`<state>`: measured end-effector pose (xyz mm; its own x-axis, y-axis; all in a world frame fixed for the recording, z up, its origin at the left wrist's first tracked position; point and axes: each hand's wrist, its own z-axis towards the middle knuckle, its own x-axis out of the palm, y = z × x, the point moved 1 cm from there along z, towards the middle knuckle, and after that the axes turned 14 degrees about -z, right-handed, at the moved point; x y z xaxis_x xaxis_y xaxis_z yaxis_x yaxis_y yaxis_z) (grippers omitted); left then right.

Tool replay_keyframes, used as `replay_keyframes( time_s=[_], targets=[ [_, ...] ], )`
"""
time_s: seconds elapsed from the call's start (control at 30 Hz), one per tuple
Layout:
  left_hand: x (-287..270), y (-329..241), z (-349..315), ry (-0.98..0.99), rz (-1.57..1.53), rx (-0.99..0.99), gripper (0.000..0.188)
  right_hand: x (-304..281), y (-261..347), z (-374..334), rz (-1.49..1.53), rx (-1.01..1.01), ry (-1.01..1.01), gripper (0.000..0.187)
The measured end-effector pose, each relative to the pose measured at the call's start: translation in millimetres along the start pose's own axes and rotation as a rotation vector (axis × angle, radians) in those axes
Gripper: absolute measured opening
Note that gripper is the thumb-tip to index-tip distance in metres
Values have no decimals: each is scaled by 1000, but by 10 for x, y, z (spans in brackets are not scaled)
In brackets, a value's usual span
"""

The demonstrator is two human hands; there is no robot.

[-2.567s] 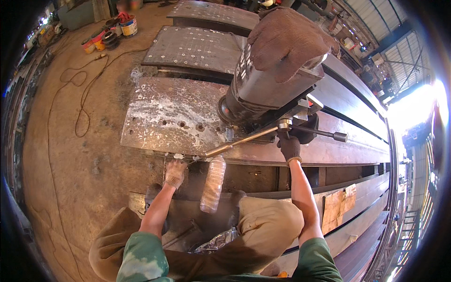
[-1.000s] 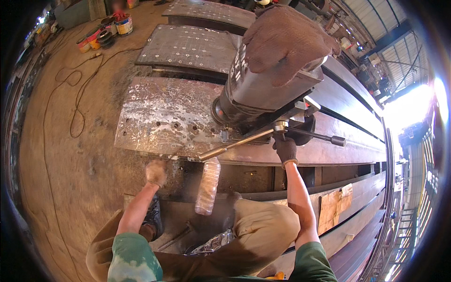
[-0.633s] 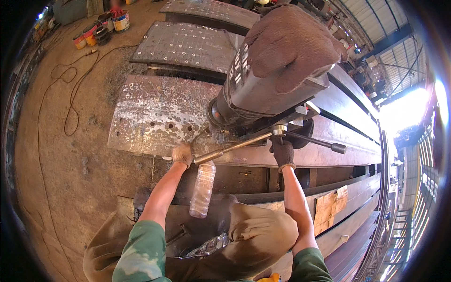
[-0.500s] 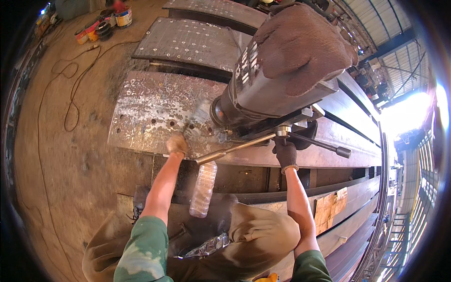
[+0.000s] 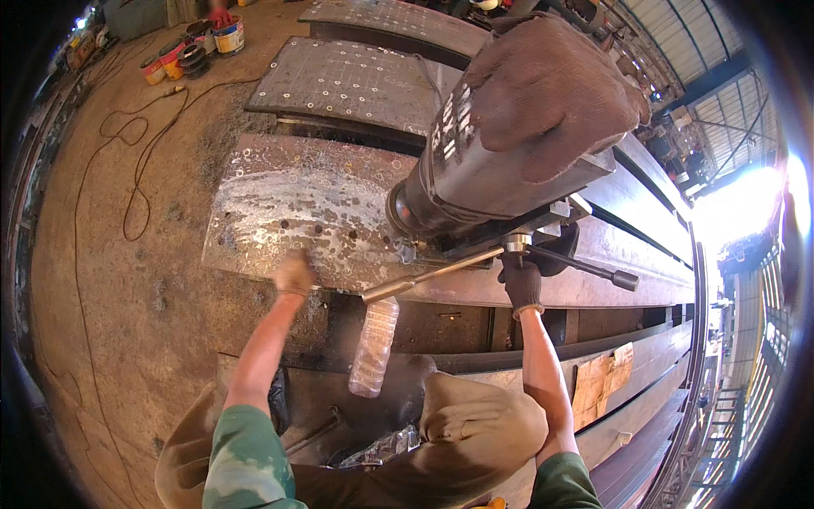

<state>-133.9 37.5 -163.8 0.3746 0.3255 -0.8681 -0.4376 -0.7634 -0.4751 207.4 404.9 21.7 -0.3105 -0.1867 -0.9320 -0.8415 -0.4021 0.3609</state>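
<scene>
A large drill (image 5: 424, 199) stands on a drilled steel plate (image 5: 254, 191), with a brown work glove (image 5: 551, 93) draped over its top. At the drill's hub, my right hand (image 5: 521, 284), in a dark glove, is closed round a spoke of the feed handle (image 5: 432, 276). My left hand (image 5: 294, 273) is over the plate's near edge, smeared by motion; its fingers and anything in them cannot be made out. Between my arms, below the handle's end, is a clear ribbed plastic bottle (image 5: 373, 348). Wet-looking pale streaks and several dark holes mark the plate.
More steel beams (image 5: 356, 81) lie beyond and to the right, some with rows of marked dots. A cable (image 5: 140, 187) snakes over the floor at left. Paint buckets (image 5: 229, 38) stand at the far left. Brown cardboard (image 5: 602, 373) rests on a beam at right.
My left hand has moved left and slightly nearer, off the plate's middle toward its edge. A pale blur beside the drill is gone. My right hand keeps its grip; the view has shifted slightly.
</scene>
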Motion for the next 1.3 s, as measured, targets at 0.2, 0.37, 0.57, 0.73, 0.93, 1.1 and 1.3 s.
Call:
replay_keyframes(
  time_s=[0.2,0.37,0.57,0.73,0.93,1.1,1.3],
  targets=[
    [436,-798,548,158,89,343,25,-8,307,21,-1,0,58,54],
    [258,-1028,1177,86,86,48,25,-8,54,-24,-3,19,54,49],
    [-189,191,1460,-122,25,-262,26,-84,249,-84,56,133,115,47],
    [-806,1961,863,-232,118,-660,24,17,274,3,72,118,104,47],
    [-1223,2608,-64,-479,87,-866,28,131,150,59,23,-65,30,50],
    [-406,1195,35,-295,126,-357,18,196,-357,201,-145,-339,-109,50],
    [-2,67,-368,-60,-1,1,20,143,-201,127,-150,-189,-42,48]
  ],
)
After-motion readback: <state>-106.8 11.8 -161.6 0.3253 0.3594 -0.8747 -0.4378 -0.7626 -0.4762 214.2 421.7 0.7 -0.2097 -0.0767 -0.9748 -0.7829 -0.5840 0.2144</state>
